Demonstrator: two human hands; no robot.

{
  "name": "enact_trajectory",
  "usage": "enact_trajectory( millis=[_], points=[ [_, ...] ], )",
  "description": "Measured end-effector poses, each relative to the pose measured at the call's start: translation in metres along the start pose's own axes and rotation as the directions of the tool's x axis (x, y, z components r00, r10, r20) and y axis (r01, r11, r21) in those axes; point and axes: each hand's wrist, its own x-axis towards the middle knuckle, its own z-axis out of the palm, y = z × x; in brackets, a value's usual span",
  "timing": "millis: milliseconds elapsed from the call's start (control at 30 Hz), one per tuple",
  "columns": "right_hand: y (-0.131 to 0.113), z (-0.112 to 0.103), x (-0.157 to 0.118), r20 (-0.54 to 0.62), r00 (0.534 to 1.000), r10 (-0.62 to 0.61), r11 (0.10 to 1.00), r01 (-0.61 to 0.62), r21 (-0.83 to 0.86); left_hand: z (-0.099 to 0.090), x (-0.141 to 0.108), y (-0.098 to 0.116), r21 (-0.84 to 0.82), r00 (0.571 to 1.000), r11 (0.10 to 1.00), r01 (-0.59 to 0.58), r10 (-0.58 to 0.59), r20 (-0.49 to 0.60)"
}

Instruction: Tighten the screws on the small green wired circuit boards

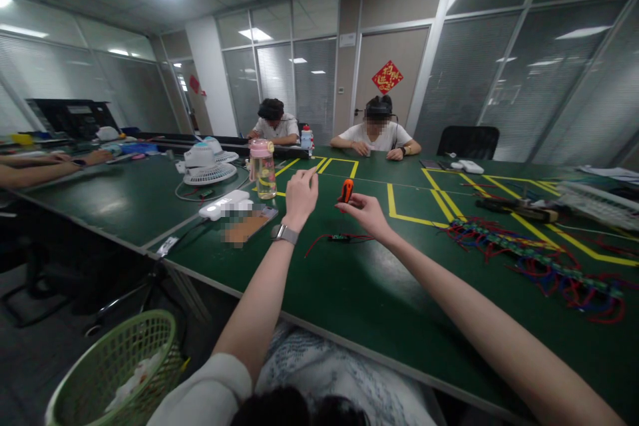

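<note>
My right hand (367,213) pinches a small orange-and-black tool (347,190) between thumb and fingers, held upright above the table. Its exact kind is too small to make out. To the left, my left hand (302,194) is raised with its back toward me, fingers reaching forward and slightly bent; nothing shows in it. A watch with a metal band (285,233) is on that wrist. Below and between the hands lies a small green circuit board (340,237) with red and black wires on the green table (319,293).
A pink-lidded bottle (263,170), white fans (207,170), a white power strip (227,204) and a phone (249,225) stand left. Wired circuit boards (539,259) lie right, among yellow tape. Two people sit opposite; another person's arms (44,170) rest far left. A green basket (167,339) is below.
</note>
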Motion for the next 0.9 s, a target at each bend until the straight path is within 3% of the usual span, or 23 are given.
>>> enact_trajectory(
  millis=[133, 200, 433, 633, 767, 900],
  points=[
    [0.0, 0.0, 0.001, 0.001, 1.0, 0.018, 0.999, -0.018, 0.043, -0.002, 0.004, -0.01, 0.266, 0.999, 0.964, 0.014, -0.024, 0.036],
    [0.0, 0.0, 0.001, 0.002, 1.0, 0.02, 0.998, -0.02, 0.058, 0.003, -0.002, -0.012, 0.329, 0.999, 0.943, 0.045, -0.053, 0.015],
    [-0.001, 0.001, 0.0, 0.002, 1.0, 0.026, 0.997, -0.026, 0.068, 0.017, -0.021, -0.039, 0.529, 0.971, 0.837, 0.139, -0.219, 0.092],
    [-0.001, 0.0, -0.001, -0.007, 1.0, 0.03, 0.997, -0.03, 0.068, 0.022, -0.024, -0.06, 0.639, 0.901, 0.748, 0.18, -0.386, 0.199],
    [0.001, -0.002, 0.0, -0.005, 0.999, 0.033, 0.997, -0.033, 0.07, 0.028, -0.028, -0.063, 0.693, 0.834, 0.707, 0.139, -0.461, 0.303],
    [0.003, -0.001, 0.0, -0.007, 1.0, 0.026, 0.997, -0.026, 0.069, 0.033, -0.03, -0.063, 0.692, 0.797, 0.71, 0.128, -0.489, 0.354]
  ],
)
